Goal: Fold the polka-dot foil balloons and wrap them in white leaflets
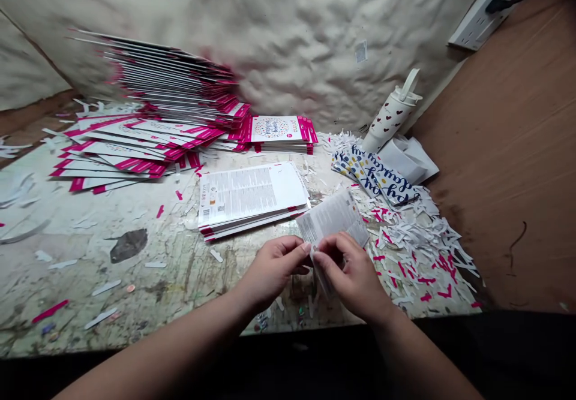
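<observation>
Both hands are at the lower part of a printed card (333, 214), with its small-print side facing up. It tilts above the table's front half, slightly blurred. My left hand (276, 265) pinches its near left edge between thumb and fingers. My right hand (353, 274) has curled fingers gripping the near end, thumb close to my left thumb. What lies under my fingers is hidden. Just beyond, a neat stack of similar cards (245, 193) lies with the text side up and pink edges showing.
A tall leaning pile of pink-and-white cards (175, 82) stands at the back left, with fanned cards (121, 148) before it. Another stack (276, 129) is behind. Right are folded printed pieces (373, 175), a heart-patterned tumbler (390, 118), paper scraps (418, 250) and a wall socket (479, 21).
</observation>
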Tool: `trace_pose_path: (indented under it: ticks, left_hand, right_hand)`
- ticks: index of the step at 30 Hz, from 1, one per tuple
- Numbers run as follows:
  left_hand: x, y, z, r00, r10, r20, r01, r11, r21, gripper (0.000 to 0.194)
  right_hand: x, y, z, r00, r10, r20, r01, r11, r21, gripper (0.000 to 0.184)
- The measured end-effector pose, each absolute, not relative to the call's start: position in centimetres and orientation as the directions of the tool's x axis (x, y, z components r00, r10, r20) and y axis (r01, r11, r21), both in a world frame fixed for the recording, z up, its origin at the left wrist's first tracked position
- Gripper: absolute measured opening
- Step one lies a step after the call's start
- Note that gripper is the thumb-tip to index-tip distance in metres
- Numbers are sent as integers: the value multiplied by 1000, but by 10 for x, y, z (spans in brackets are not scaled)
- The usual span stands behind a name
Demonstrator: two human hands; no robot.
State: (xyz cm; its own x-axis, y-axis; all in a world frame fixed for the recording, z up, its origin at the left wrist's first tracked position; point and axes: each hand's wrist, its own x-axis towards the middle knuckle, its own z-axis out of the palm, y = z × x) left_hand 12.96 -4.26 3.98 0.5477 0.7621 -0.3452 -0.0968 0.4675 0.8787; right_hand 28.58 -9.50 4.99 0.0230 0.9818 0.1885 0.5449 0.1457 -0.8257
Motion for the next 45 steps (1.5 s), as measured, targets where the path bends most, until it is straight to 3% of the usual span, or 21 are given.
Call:
trace_pose_path:
  ticks: [3, 5, 6, 8, 10, 11, 13, 15, 17, 19, 21, 24, 26, 28, 30, 32, 35, 37, 39, 41, 45]
  left_hand:
    - [128, -36, 47, 482, 848, -220, -65, 285, 956, 24]
    - [123, -30, 56, 421, 900, -110, 61, 93, 994, 17]
    - [121, -27, 63, 417, 908, -47, 169, -27, 985, 15]
    - [116, -23, 82, 517, 852, 86, 363, -309, 879, 15]
    - [113, -21, 103, 676, 710, 196, 382, -565, 731, 19]
    - [113, -19, 112, 709, 656, 257, 343, -639, 688, 21]
    - [114, -15, 125, 676, 630, 383, 249, -683, 686, 24]
    - [117, -7, 127, 615, 655, 440, 175, -657, 733, 25]
    - [120, 6, 121, 644, 597, 478, 116, -694, 710, 20]
    - [123, 27, 113, 643, 497, 583, 158, -830, 535, 21]
    - [127, 62, 106, 596, 443, 669, 365, -892, 266, 29]
    - [134, 139, 92, 571, 589, 573, 710, -704, 16, 42]
    - [138, 194, 77, 621, 712, 327, 772, -627, -101, 45]
    - [139, 240, 58, 621, 749, 230, 781, -614, -109, 46]
    - [139, 271, 42, 603, 779, 170, 797, -596, -97, 46]
    - [140, 286, 34, 574, 807, 137, 819, -567, -91, 45]
    - [148, 272, 39, 546, 805, 232, 833, -550, -54, 48]
    - [155, 241, 48, 549, 766, 334, 799, -599, 61, 49]
    - [161, 199, 56, 576, 748, 328, 703, -659, 269, 44]
    - [163, 152, 60, 631, 751, 195, 574, -620, 535, 41]
    - [170, 75, 55, 750, 644, -153, 361, -204, 910, 44]
  right_hand:
    - [294, -86, 53, -60, 989, 138, 433, 150, -889, 19]
    - [311, -85, 62, -120, 989, 81, 512, 131, -849, 25]
    - [321, -86, 68, -74, 990, 121, 605, 141, -784, 26]
    - [340, -86, 81, 85, 930, 357, 766, 168, -620, 20]
    - [352, -84, 92, 143, 842, 521, 781, 227, -582, 34]
    - [354, -82, 96, 120, 842, 527, 722, 290, -628, 38]
    - [352, -73, 99, 127, 848, 515, 491, 397, -775, 27]
    - [347, -61, 96, 281, 818, 501, 214, 456, -864, 20]
    - [346, -47, 91, 409, 813, 413, 13, 448, -894, 27]
    - [353, -38, 82, 429, 848, 311, -86, 381, -920, 37]
    - [366, -34, 72, 493, 835, 243, -76, 320, -944, 38]
    - [386, -40, 51, 572, 800, 179, 63, 175, -983, 32]
    - [399, -49, 37, 526, 839, 143, 193, 46, -980, 28]
    - [415, -56, 25, 460, 876, 146, 404, -60, -913, 24]
    - [433, -55, 18, 430, 878, 212, 664, -148, -733, 23]
    - [451, -44, 16, 424, 861, 280, 842, -261, -473, 25]
    - [470, -8, 18, 460, 870, 177, 888, -449, -100, 32]
    - [476, 21, 19, 499, 866, 41, 864, -501, 50, 34]
    - [482, 43, 19, 520, 853, -45, 852, -513, 104, 29]
    - [487, 54, 22, 525, 848, -69, 849, -516, 114, 20]
    - [470, 37, 42, 537, 843, 8, 837, -535, 115, 27]
